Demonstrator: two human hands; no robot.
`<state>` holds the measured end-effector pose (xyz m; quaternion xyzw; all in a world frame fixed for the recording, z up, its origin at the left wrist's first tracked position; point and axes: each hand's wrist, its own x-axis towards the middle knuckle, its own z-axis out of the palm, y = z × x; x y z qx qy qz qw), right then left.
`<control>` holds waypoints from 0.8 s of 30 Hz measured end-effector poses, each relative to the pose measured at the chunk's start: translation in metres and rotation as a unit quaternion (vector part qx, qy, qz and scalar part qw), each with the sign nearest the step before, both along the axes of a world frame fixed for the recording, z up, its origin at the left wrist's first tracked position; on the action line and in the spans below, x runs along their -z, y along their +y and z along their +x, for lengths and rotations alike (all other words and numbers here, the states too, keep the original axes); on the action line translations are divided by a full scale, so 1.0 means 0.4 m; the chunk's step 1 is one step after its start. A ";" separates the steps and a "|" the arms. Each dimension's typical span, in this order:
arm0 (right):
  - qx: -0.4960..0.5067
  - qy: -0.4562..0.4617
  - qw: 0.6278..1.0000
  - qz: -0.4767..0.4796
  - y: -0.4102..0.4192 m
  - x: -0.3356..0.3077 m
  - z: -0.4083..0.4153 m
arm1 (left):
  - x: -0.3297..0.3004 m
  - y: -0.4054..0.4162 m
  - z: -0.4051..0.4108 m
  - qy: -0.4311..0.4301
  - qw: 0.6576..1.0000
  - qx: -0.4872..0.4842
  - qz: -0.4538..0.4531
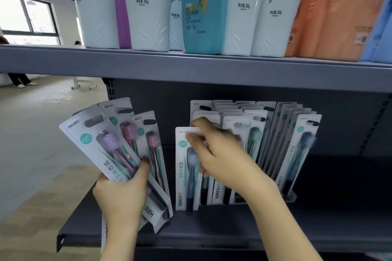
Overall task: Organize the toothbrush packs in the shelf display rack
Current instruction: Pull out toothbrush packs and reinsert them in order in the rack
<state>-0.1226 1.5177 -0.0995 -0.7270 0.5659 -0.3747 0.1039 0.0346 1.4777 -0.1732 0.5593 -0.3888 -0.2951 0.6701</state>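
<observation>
My left hand (122,193) grips a fanned bunch of toothbrush packs (101,144) with purple and pink brushes, held to the left of the rack. My right hand (214,154) pinches the top of a pack with a blue brush (183,178), which stands upright at the front left of the display rack (290,197). Several more packs (282,133) stand in rows in the rack behind and to the right, on the dark lower shelf (212,233).
The grey upper shelf (191,68) just above carries white tubes (148,6), a teal bottle (203,6) and orange packs (331,10). To the left lies open floor (31,133), with a person's legs far off.
</observation>
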 end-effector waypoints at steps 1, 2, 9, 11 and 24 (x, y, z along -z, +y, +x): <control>0.012 -0.006 1.000 -0.001 0.001 0.012 0.006 | 0.002 -0.001 -0.001 0.001 1.000 0.001 0.001; 0.024 -0.018 1.000 -0.004 0.004 0.024 0.014 | 0.004 -0.001 -0.002 0.001 1.000 0.002 0.002; 0.053 -0.104 0.993 -0.023 0.009 0.096 0.040 | 0.017 -0.005 -0.004 0.006 1.000 -0.001 0.014; 0.051 -0.174 0.983 -0.025 0.009 0.116 0.052 | 0.014 -0.004 -0.004 0.010 1.000 0.001 0.016; 0.080 -0.182 0.979 -0.034 0.093 0.079 -0.003 | -0.018 0.012 -0.004 0.008 1.000 0.026 -0.004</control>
